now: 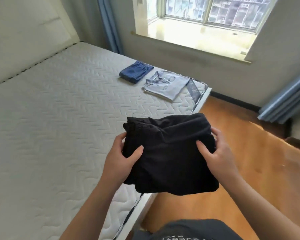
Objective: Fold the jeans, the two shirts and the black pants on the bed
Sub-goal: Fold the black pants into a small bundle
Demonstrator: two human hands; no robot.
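Dark cloth of the person's own clothing [185, 230] fills the bottom edge at six o'clock, and both forearms reach up from it toward the centre. Just above, the black pants [170, 153] hang as a folded bundle in the air over the near edge of the bed [42, 118], with the waistband turned toward eleven o'clock. At nine o'clock of the bundle the left hand [123, 156] grips its side, thumb on top and fingers curled underneath. At three o'clock the right hand [216, 153] grips the other side the same way, thumb pressed on the upper face.

Farther off, at twelve o'clock near the far corner of the mattress, the folded jeans [136, 71] lie flat. Just beside them, toward one o'clock, sits a folded stack of light shirts [166, 85]; whether it holds one shirt or two I cannot tell. Wooden floor [241, 135] runs along the right, and a window [215, 11] stands beyond.

Folding looks nearly finished, with the pants as the last piece in hand. The next move probably calls for laying the bundle flat on the mattress, perhaps by the other piles, without letting the layers slip.
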